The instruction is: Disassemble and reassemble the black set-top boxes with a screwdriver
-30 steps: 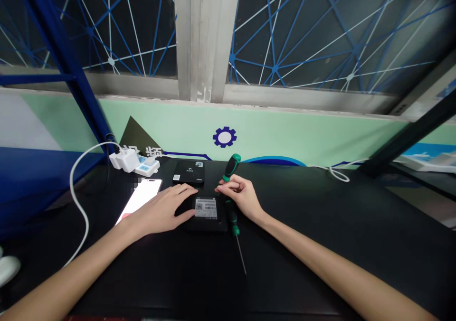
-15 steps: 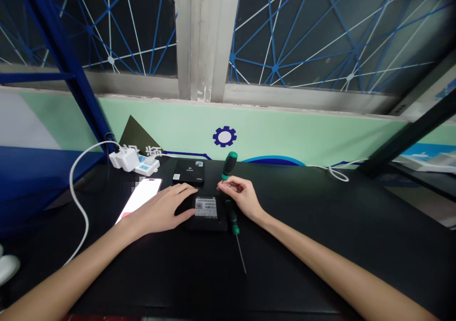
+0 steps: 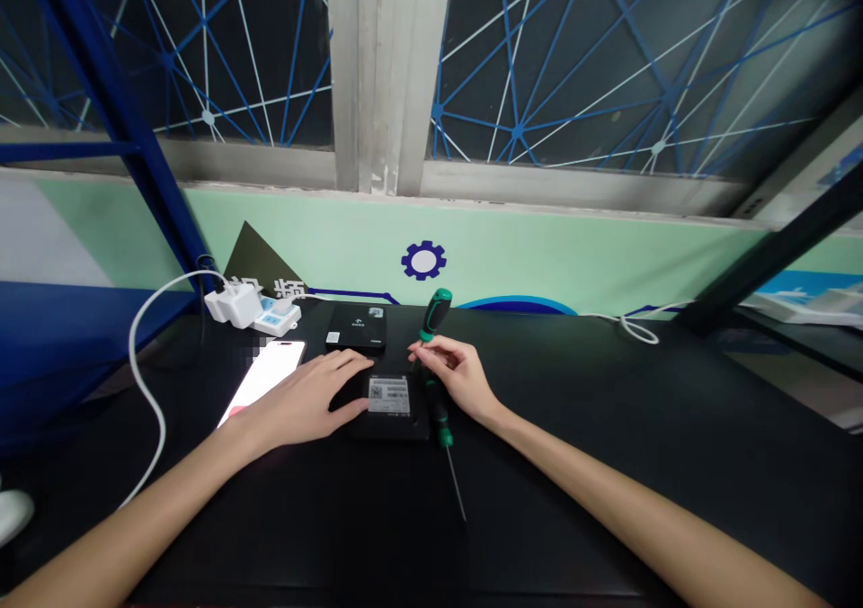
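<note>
A flat black box with a white label (image 3: 389,428) lies on the black table in front of me. My left hand (image 3: 320,394) rests on its left side, fingers stretched out and thumb beside the label. With my right hand (image 3: 453,367) I pinch the shaft of a green-and-black screwdriver (image 3: 435,315). It stands nearly upright, slightly tilted, with its tip down at the box's far right corner; the exact contact point is too small to make out. A second green-and-black screwdriver (image 3: 445,435) lies along the box's right side, its shaft pointing toward me, partly under my right hand.
Another black box (image 3: 357,327) lies behind the labelled one. To the left are a phone with a lit screen (image 3: 266,376), a white power strip with plugs (image 3: 275,317) and a white cable (image 3: 135,347). A thin cable (image 3: 637,331) curls at the back right, by the wall.
Both hands keep nearly the same place. The upright screwdriver leans very slightly more to the right, and the view has shifted a little.
</note>
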{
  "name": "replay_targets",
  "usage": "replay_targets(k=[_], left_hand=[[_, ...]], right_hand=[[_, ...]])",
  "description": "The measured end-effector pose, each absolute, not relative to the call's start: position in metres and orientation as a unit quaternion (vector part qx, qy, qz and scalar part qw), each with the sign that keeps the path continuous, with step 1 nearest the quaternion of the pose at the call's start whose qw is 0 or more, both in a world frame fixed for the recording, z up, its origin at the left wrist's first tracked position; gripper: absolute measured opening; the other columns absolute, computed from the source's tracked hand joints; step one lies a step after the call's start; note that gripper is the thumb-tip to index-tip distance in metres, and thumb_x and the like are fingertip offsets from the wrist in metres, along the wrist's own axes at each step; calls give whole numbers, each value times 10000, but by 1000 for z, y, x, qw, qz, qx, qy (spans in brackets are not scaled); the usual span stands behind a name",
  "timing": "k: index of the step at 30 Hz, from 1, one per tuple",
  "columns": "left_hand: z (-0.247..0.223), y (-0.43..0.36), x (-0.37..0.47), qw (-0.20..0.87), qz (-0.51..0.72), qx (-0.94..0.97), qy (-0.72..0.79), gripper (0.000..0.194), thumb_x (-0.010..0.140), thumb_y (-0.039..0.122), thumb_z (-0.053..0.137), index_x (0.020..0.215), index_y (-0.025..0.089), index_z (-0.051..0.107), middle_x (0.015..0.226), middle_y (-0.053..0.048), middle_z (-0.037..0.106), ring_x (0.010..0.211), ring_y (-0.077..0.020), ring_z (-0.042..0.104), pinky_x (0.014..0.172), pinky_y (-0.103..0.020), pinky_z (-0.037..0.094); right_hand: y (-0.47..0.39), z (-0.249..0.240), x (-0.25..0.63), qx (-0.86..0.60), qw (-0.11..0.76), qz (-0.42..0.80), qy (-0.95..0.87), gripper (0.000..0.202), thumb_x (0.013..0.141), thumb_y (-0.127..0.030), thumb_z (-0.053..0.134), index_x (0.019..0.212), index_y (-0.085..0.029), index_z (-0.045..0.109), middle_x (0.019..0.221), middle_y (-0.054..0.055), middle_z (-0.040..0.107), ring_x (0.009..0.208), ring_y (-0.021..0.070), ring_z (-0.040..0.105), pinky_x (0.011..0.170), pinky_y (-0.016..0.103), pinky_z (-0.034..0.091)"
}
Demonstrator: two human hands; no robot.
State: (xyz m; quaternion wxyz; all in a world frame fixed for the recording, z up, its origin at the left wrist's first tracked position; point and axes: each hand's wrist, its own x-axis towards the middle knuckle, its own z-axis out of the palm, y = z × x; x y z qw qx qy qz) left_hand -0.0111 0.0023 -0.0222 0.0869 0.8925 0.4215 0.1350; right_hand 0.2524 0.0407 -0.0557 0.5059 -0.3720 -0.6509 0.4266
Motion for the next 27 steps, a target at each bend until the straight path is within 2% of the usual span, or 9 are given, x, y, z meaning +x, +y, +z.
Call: replay_targets(k=[14,27], left_hand=[[-21,2,-11,87,122,892,427,494,998,501,469,1446,295,455,1452,-55,536,1247,-287,566,985,-393,477],[-21,3,-10,82,117,894,425,488,994,471,486,1441,276,455,1439,-55,540,1222,-272,575,1019,-386,455]], right_hand=[[37,-50,252,-370,524,408,-650,312,854,-502,698,833,-192,728,816,57,728,610,152,552,549,268,427],[38,-57,252,-373,489,371,-696,305,927,-477,626,939,-190,731,875,61,737,691,170,625,626,273,479]])
